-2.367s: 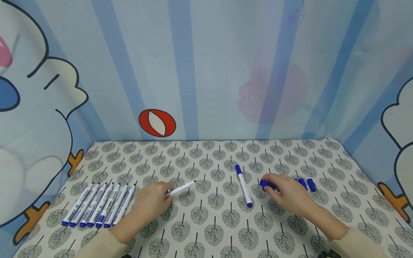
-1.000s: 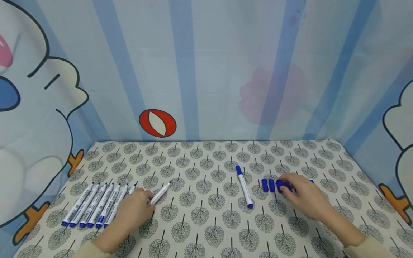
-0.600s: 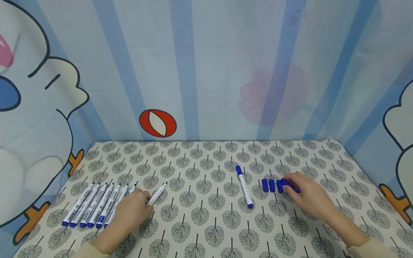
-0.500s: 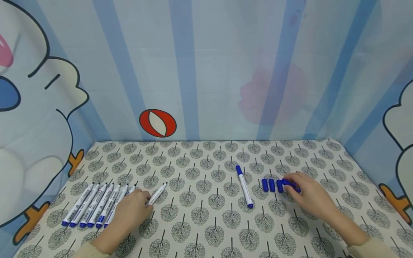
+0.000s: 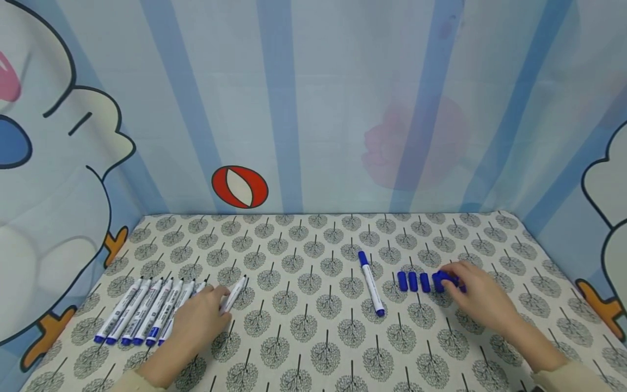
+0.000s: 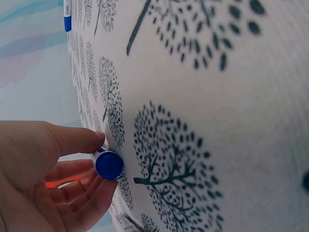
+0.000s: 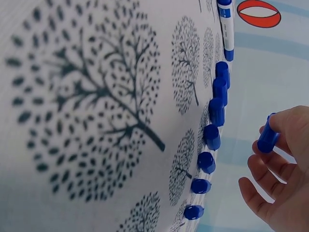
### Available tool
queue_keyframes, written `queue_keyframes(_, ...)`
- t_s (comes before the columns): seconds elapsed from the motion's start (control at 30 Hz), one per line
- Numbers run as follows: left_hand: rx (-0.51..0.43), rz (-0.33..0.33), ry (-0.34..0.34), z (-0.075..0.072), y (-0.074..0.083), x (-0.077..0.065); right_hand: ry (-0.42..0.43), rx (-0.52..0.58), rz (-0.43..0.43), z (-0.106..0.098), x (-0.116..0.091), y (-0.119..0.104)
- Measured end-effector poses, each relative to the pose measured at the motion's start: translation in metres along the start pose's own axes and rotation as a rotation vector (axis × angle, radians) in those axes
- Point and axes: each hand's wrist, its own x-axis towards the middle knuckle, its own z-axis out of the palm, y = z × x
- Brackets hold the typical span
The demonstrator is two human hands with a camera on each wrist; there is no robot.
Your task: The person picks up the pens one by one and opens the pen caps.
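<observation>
In the head view my left hand (image 5: pixel 203 318) pinches an uncapped white marker (image 5: pixel 236 292), its dark tip pointing away from me. The marker's blue end (image 6: pixel 108 165) faces the left wrist camera, between thumb and fingers. My right hand (image 5: pixel 477 296) pinches a blue marker cap (image 7: pixel 268 134) between thumb and index finger. That cap is apart from the row of blue caps (image 7: pixel 217 112) on the cloth, beside which the hand hovers. Part of this row (image 5: pixel 413 282) is hidden behind the right fingers in the head view.
Several uncapped markers (image 5: pixel 132 316) lie side by side left of the left hand, partly covered by it. One capped marker (image 5: pixel 371 284) lies alone between the hands. Tree-patterned cloth (image 5: pixel 313 337) covers the table; a striped curtain (image 5: pixel 333 109) hangs behind.
The left hand has moved left with its marker toward the uncapped markers, and the marker has turned more upright in view. The right hand has moved right along the row, uncovering caps at its left end.
</observation>
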Motion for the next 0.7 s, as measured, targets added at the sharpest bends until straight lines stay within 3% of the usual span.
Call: queue_keyframes(0.7, 0.013, 0.008, 0.024, -0.001, -0.001, -0.003, -0.013, -0.013, 0.070, -0.008, -0.001, 0.023)
